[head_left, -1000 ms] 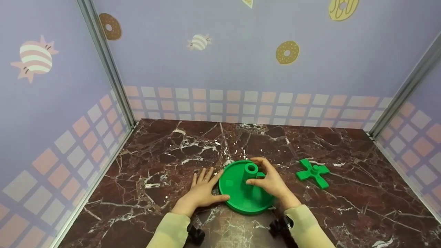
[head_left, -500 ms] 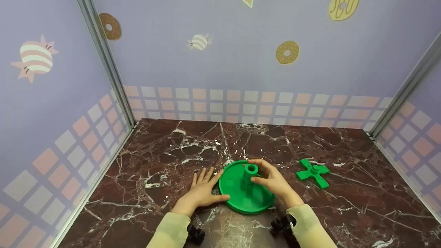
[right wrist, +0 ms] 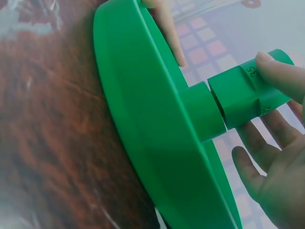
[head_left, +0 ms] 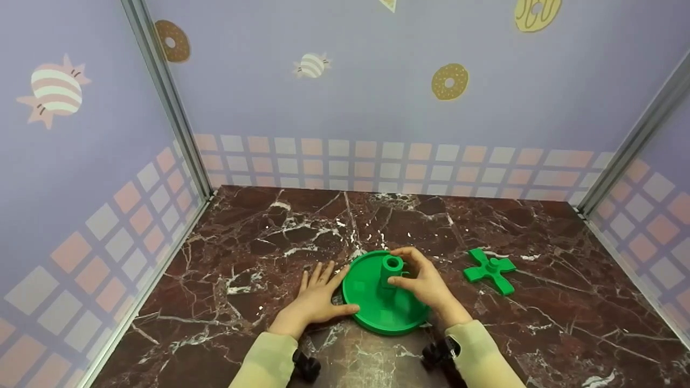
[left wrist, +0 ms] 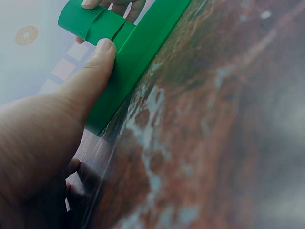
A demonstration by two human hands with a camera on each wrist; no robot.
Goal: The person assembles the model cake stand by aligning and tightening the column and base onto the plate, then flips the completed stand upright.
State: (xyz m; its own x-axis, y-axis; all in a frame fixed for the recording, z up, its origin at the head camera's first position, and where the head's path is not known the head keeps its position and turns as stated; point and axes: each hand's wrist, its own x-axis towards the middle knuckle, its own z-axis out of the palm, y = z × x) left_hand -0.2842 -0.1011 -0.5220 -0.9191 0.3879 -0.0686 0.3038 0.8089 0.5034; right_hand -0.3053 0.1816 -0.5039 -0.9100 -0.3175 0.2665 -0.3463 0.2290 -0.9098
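Observation:
A round green tray [head_left: 372,315] with a raised rim lies in front of me, a short post [right wrist: 202,112] rising from its middle. Over the post stands a hollow green tube [right wrist: 255,88] with flat faces and small marks; the right wrist view shows a thin, slanted gap between the two. My right hand [head_left: 428,285] pinches the tube's upper part between thumb and fingers. My left hand [head_left: 315,299] is spread at the tray's left side, its thumb [left wrist: 93,76] on the rim and the other fingers reaching along the outer edge.
A green cross-shaped piece [head_left: 490,271] with a small central peg lies on the dark red marble-patterned table [head_left: 259,242], right of the tray. Panels with metal corner posts [head_left: 175,108] enclose the table at the back and both sides.
My right fingers and thumb have shifted back and forth around the tube, and its flat faces show at a different angle. The left hand and tray have stayed in place.

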